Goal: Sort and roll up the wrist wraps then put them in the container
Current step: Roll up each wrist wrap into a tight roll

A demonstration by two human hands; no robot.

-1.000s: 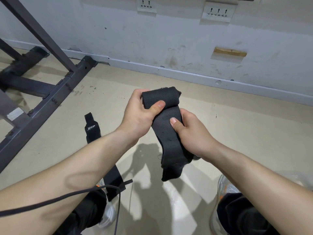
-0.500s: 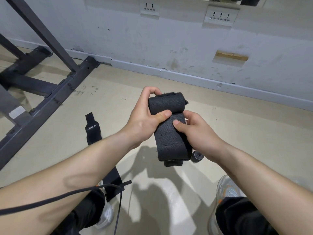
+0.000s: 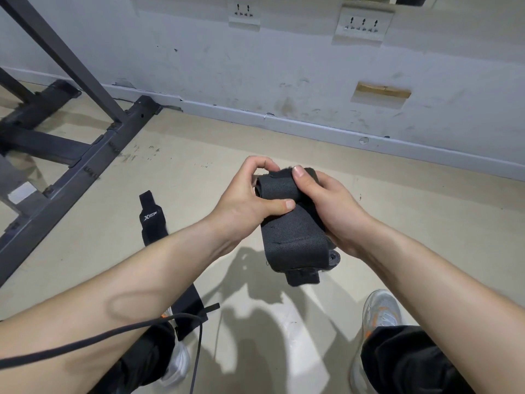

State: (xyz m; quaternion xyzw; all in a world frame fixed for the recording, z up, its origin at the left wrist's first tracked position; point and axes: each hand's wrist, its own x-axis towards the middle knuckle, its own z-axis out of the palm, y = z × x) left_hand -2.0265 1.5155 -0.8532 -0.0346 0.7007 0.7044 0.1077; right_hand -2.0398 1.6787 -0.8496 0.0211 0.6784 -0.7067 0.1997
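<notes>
The person holds a black wrist wrap (image 3: pixel 292 240) in the air in front of the body, above the beige floor (image 3: pixel 216 143). Its upper end is wound into a roll, and the loose tail hangs down from it, doubled back at the bottom. The left hand (image 3: pixel 244 200) grips the roll's left end, with its fingers (image 3: pixel 257 163) curled over the top and the thumb pressed in under the roll. The right hand (image 3: pixel 335 211) clasps the right end. Its thumb lies across the top of the roll and its other fingers are hidden behind the cloth. A second wrap (image 3: pixel 150 220) with white lettering lies flat on the floor to the left, running under the left forearm. A small dark roll (image 3: pixel 334 257) shows just beside the right wrist. A black metal frame (image 3: pixel 85 169) stands at the left.
</notes>
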